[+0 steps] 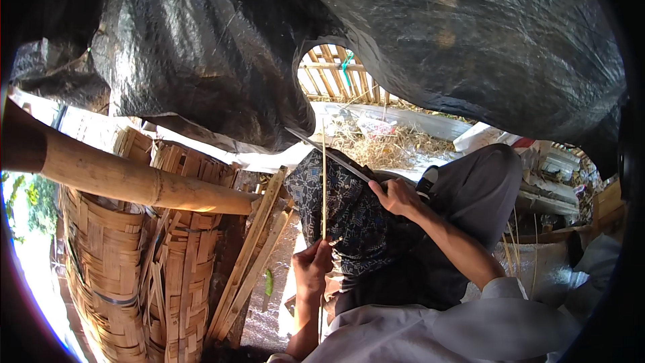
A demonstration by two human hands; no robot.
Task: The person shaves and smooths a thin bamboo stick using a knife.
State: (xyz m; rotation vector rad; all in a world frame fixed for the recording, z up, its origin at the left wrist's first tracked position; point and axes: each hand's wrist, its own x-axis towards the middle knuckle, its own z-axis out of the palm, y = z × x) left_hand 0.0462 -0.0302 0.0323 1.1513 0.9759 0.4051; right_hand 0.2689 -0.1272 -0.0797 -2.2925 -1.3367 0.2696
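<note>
In the head view, a shelter roofed with black plastic sheeting (pixel 222 40) is seen, with straw-strewn ground (pixel 386 144) beyond. One thin bamboo strip (pixel 323 181) is held upright over a patterned cloth (pixel 336 215) laid across the lap. The left hand (pixel 312 269) is closed, its grip pinching the strip's lower end. One long knife (pixel 329 153) is held by the right hand (pixel 398 196), its grip wrapped tight around the handle, the blade meeting the strip. Two woven bamboo baskets (pixel 107 262) are stacked at the left, under one thick bamboo pole (pixel 127 178).
</note>
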